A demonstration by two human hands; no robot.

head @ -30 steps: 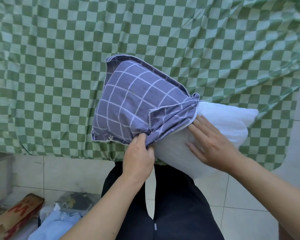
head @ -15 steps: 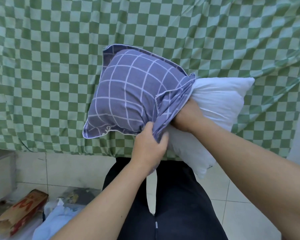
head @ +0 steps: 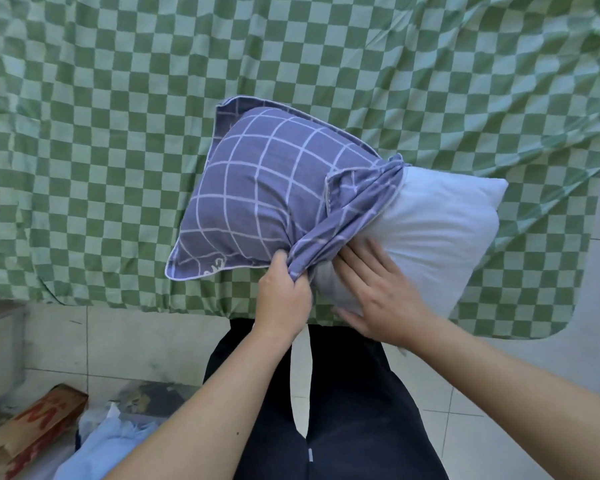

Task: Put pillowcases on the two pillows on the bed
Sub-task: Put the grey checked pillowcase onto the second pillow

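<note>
While the plump white fabric pillow [head: 440,233] lies across the near edge of the bed with its green-and-white checked sheet [head: 118,98], its long axis runs from upper left to lower right, and the purple pillowcase with a white grid pattern [head: 257,199] covers only the upper-left half. The left hand [head: 283,299] has its grip closed on the bunched hem at the case's mouth; the right hand [head: 378,299] lies flat and spread on the bare pillow just beside it. As I judge it, the uncovered half lies to the right of the left grip, so the hem must be drawn rightward along that axis.
</note>
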